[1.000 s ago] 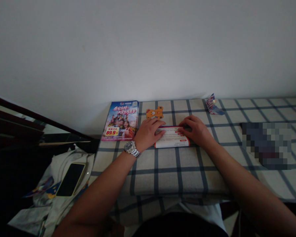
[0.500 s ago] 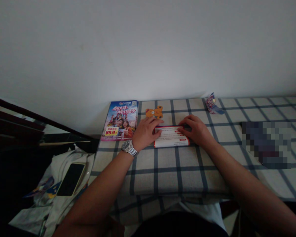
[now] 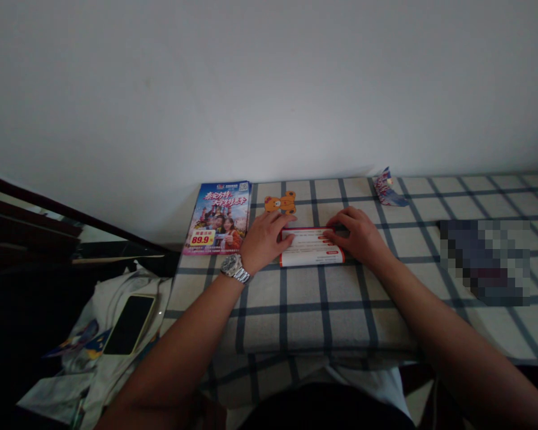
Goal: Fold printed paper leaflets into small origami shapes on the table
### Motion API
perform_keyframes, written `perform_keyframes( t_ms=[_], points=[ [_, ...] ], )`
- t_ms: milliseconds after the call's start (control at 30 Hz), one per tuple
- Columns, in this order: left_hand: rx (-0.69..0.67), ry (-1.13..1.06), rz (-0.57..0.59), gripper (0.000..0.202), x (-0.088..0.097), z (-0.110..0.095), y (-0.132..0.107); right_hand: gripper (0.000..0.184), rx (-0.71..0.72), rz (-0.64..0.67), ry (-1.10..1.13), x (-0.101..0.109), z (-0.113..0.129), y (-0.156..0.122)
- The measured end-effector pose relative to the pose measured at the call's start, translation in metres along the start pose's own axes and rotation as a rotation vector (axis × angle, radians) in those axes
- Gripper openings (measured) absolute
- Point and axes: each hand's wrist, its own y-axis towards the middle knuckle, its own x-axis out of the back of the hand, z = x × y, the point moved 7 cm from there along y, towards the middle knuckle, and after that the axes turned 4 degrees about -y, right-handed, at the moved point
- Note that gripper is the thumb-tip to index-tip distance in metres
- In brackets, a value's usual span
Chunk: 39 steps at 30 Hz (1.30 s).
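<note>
Both hands are down on the folded leaflet (image 3: 311, 251), which lies flat on the checked cloth of the desk (image 3: 323, 310), a little far of centre. The left hand (image 3: 264, 239), with a wristwatch (image 3: 233, 267), lies palm-down across the leaflet's left end, its grip wide and holding nothing. The right hand (image 3: 361, 239) covers the right end with fingers bent and tips on the paper. Whether that grip pinches the far edge cannot be told.

The step looks like pressing a fold flat. A clean crease calls for even pressure from both ends, with the edges lined up.

Just left lies a colourful flyer (image 3: 217, 218), and a bear-shaped orange card (image 3: 281, 203) sits just beyond the left fingers. A crumpled scrap of printed paper (image 3: 388, 190) sits far right by the wall, and a phone (image 3: 129, 325) lies off the desk, low left.
</note>
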Motion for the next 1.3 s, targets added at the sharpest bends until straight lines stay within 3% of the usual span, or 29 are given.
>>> perform_keyframes(
  t_ms=[1300],
  points=[
    [0.034,0.018,0.007,0.039,-0.0001,-0.0004,0.0007,0.013,-0.024,0.021,0.014,-0.0008,-0.0033,0.0013]
  ],
)
